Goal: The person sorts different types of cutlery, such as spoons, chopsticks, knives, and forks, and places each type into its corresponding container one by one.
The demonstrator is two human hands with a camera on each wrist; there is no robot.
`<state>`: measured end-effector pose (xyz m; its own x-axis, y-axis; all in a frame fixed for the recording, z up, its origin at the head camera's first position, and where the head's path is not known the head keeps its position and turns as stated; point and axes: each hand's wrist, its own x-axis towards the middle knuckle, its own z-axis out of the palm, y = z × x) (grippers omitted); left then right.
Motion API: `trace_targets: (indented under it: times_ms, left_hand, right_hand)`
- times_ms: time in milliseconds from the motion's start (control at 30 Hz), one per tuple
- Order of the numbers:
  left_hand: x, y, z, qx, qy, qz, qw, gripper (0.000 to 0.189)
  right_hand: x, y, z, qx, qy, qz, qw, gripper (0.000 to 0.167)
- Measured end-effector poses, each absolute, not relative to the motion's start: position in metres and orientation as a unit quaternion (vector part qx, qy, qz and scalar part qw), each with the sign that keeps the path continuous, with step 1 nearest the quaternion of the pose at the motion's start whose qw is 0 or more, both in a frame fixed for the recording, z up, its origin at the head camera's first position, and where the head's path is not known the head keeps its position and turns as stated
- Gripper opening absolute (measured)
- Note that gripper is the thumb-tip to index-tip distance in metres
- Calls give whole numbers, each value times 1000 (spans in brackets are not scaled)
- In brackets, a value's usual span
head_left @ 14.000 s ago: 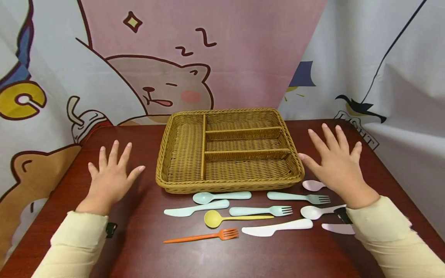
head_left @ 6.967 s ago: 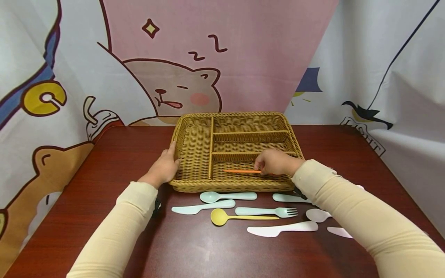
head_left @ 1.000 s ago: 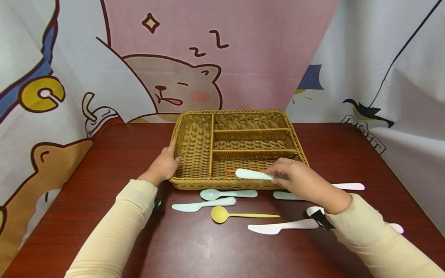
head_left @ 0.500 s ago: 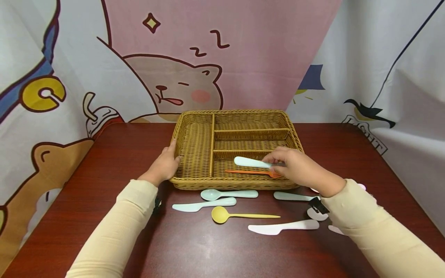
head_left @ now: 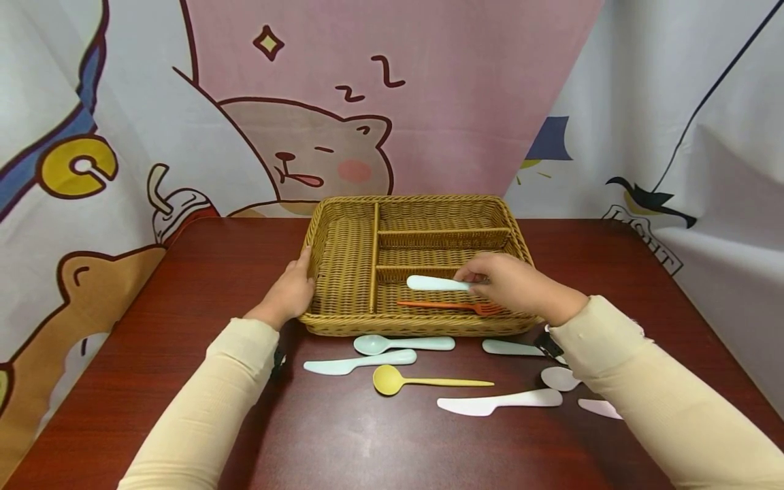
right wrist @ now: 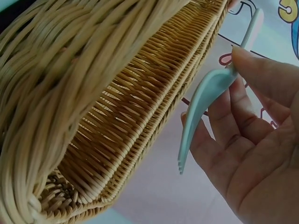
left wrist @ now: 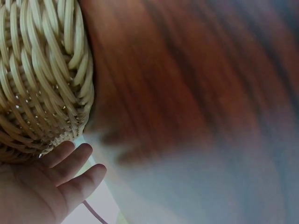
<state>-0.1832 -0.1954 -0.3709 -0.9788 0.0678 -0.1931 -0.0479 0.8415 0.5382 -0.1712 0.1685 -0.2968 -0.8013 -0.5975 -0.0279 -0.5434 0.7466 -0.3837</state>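
In the head view, my right hand (head_left: 514, 282) pinches a pale mint fork (head_left: 436, 283) by its middle, level above the front right compartment of the wicker basket (head_left: 416, 325). The fork's tines are hidden there, but the right wrist view shows the mint fork (right wrist: 210, 93) between thumb and fingers, beside the wicker. An orange fork (head_left: 437, 305) lies in that same compartment. My left hand (head_left: 288, 292) holds the basket's left rim, its thumb over the inner side. Several of its fingers (left wrist: 77, 184) extend outside the wall in the left wrist view.
Before the basket lie a mint spoon (head_left: 404, 344), mint knife (head_left: 361, 362), yellow spoon (head_left: 429, 382) and white knife (head_left: 499, 402). A mint handle (head_left: 511, 348), white spoon (head_left: 559, 378) and pinkish blade (head_left: 599, 408) are partly under my right arm. A printed curtain (head_left: 465, 95) stands behind.
Both hands were spread apart at first. My left hand took the basket rim; my right put the orange fork in. Lately my right hand carried the mint fork from the front rim back over the compartment.
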Motion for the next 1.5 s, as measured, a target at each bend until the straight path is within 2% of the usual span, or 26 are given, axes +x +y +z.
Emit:
trace_targets:
  times_ms: [500, 1067, 1500]
  left_hand:
    - [-182, -195, -371, 2, 956, 279, 94, 65]
    - [-182, -194, -370, 6, 957, 272, 99, 66]
    - [-181, -194, -369, 2, 957, 273, 98, 66]
  right_hand:
    - [-190, 158, -313, -308, 925, -188, 115, 19]
    - [-201, 156, -329, -300, 921, -177, 172, 23]
    - [-197, 151, -333, -288, 932, -134, 172, 25]
